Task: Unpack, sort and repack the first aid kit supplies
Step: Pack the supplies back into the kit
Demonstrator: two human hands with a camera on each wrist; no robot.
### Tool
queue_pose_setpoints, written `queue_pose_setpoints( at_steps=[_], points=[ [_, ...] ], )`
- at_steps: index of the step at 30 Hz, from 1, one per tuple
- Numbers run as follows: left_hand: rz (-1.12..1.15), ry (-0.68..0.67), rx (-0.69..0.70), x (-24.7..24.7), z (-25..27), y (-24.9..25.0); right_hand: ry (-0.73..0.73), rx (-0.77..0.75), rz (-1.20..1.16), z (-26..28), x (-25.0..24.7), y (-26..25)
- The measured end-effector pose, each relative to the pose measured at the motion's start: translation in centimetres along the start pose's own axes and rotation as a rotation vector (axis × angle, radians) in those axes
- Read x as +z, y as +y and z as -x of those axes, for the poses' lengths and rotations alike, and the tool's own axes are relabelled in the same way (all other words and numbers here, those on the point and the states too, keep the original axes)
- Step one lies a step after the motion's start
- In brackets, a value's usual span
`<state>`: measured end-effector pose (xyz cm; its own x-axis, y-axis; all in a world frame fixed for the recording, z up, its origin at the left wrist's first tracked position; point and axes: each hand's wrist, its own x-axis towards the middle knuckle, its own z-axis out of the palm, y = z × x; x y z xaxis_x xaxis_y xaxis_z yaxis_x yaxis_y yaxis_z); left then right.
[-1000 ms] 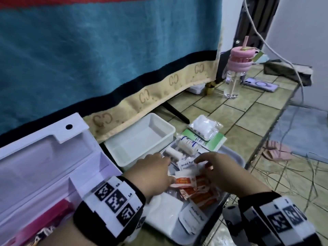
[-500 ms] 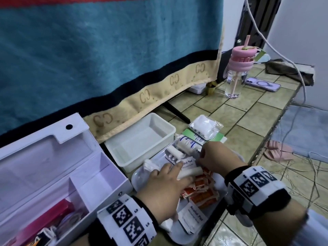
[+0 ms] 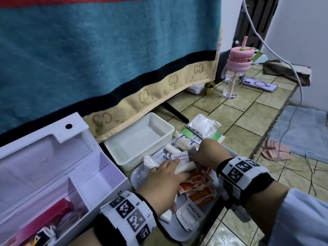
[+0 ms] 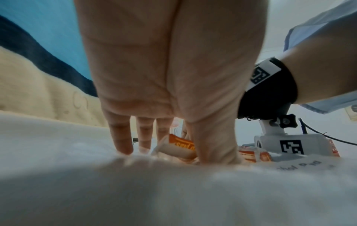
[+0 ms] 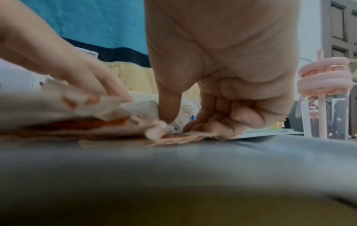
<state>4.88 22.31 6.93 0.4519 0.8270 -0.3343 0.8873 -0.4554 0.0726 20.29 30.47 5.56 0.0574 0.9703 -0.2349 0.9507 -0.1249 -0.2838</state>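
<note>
Partly hidden under both hands [image 3: 165,181], tray [image 3: 136,174], orange sachets [image 3: 200,192]

A teal blanket [image 3: 106,50] with a black stripe and a tan monogrammed border fills the upper left. Orange-and-white packets [image 3: 197,185] lie lower centre; a pink-lidded bottle [image 3: 236,68] stands upper right on the beige-tiled surface [image 3: 248,110].

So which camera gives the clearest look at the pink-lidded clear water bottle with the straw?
The head view: the pink-lidded clear water bottle stands whole and sharp on the tiled counter. The right wrist view catches only its lid and straw at the right edge. I can't make it out in the left wrist view.
</note>
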Motion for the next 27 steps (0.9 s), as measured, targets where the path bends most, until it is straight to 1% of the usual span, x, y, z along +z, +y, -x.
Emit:
queue_pose_setpoints(
  at_steps=[7,8,13,16,18,23,25,27],
  points=[
    [0.017,0.033,0.006,0.0,0.3,0.1,-0.127,0.069,-0.047,0.2,-0.5,-0.5],
    [0.028,0.032,0.003,0.0,0.4,0.1,-0.127,0.072,-0.068,0.3,-0.7,-0.4],
    [0.123,0.038,-0.006,0.1,0.5,-0.6,-0.051,0.112,-0.351,0.2,-1.6,1.1],
    [0.211,0.061,-0.001,-0.2,0.7,-1.0,-0.017,0.101,-0.511,0.8,-2.5,1.9],
    [0.284,0.113,-0.013,-0.4,0.8,-1.3,0.032,0.090,-0.598,1.4,-3.4,2.3],
    [0.419,0.355,-0.105,-1.4,1.3,-3.3,0.123,0.037,-0.716,3.2,-6.3,2.6],
    [0.472,0.414,-0.165,-2.0,1.7,-3.8,0.163,0.023,-0.815,4.1,-7.2,2.6],
    [0.534,0.474,-0.211,-2.6,2.0,-4.0,0.158,0.016,-0.956,5.2,-7.6,2.1]
  ],
)
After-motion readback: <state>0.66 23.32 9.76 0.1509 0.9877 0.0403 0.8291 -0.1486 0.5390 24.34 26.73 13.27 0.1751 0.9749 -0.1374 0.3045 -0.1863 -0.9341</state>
